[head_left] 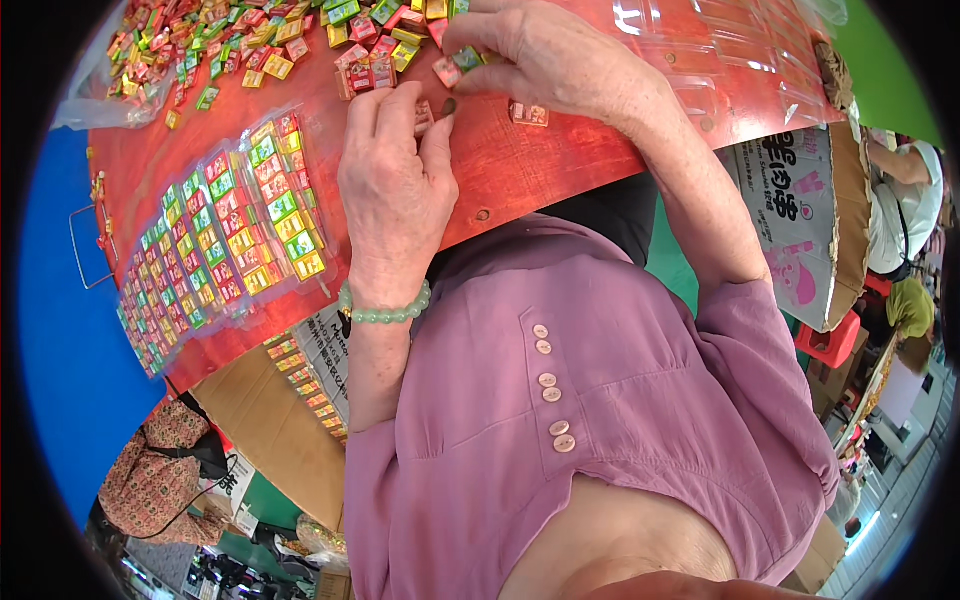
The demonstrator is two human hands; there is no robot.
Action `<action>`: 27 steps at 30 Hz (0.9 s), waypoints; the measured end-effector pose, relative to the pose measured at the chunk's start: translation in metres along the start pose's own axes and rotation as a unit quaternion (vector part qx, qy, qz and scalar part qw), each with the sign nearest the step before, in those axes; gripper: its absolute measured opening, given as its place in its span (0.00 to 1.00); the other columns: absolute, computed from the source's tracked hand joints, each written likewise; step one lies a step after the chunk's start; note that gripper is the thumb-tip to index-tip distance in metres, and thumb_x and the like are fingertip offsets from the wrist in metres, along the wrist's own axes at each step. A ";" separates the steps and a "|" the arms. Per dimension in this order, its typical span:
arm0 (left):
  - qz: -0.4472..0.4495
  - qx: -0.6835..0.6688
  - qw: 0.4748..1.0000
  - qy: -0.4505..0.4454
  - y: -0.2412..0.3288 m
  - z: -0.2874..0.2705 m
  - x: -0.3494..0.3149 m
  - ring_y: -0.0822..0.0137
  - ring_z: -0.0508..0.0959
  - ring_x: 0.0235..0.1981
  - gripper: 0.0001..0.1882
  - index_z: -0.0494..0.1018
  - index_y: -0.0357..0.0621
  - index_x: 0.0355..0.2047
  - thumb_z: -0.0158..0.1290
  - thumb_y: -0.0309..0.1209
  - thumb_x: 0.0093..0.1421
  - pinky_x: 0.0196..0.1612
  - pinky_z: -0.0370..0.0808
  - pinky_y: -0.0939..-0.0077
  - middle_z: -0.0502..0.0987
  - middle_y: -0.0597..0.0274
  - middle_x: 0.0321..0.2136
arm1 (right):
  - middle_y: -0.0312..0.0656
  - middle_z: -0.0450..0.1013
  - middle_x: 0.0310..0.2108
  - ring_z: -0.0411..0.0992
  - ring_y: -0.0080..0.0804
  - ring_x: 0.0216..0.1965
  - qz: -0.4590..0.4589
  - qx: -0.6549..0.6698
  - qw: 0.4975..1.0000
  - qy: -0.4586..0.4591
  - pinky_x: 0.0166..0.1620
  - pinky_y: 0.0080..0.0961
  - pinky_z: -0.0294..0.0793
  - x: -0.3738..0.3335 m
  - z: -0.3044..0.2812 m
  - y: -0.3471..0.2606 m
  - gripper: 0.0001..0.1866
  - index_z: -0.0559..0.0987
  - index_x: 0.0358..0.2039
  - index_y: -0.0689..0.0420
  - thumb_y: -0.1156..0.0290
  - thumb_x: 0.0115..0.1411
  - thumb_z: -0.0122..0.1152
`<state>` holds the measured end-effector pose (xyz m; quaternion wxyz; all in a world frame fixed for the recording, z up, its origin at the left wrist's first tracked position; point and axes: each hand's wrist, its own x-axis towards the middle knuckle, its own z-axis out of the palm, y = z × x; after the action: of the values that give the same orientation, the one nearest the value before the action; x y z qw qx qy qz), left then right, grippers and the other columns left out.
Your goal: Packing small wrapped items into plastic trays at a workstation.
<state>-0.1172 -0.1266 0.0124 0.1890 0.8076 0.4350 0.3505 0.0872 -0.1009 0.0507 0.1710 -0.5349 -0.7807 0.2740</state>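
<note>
On the red table, my left hand (395,190), wearing a green bead bracelet (388,313), is closed round a small pink box (423,118), which its fingers partly cover. My right hand (560,60) reaches in from the right, its thumb and fingers bent round a small green box (466,57). A pink-and-white box (447,71) touches this green one. Just past the left fingertips sits a short row of red boxes (370,75). Another small pink box (529,113) lies alone below the right hand.
A heap of small coloured boxes (240,40) covers the far left. Filled clear trays (215,220) stand in rows at the left, and clear plastic trays (700,50) lie far right. Cartons (790,215) stand beside the table. A person in white (905,200) is at right.
</note>
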 end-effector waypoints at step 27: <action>0.043 0.046 0.998 -0.030 0.035 0.024 -0.013 0.51 0.76 0.37 0.10 0.74 0.37 0.37 0.62 0.26 0.58 0.41 0.77 0.60 0.72 0.52 0.36 | 0.53 0.72 0.40 0.73 0.55 0.45 -0.073 -0.004 0.997 -0.015 0.48 0.44 0.73 -0.006 -0.013 0.005 0.14 0.80 0.44 0.62 0.66 0.62 0.64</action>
<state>-0.0843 -0.1566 0.0123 0.1494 0.8433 0.4101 0.3136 0.1005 -0.1018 0.0585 0.1769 -0.4731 -0.8213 0.2655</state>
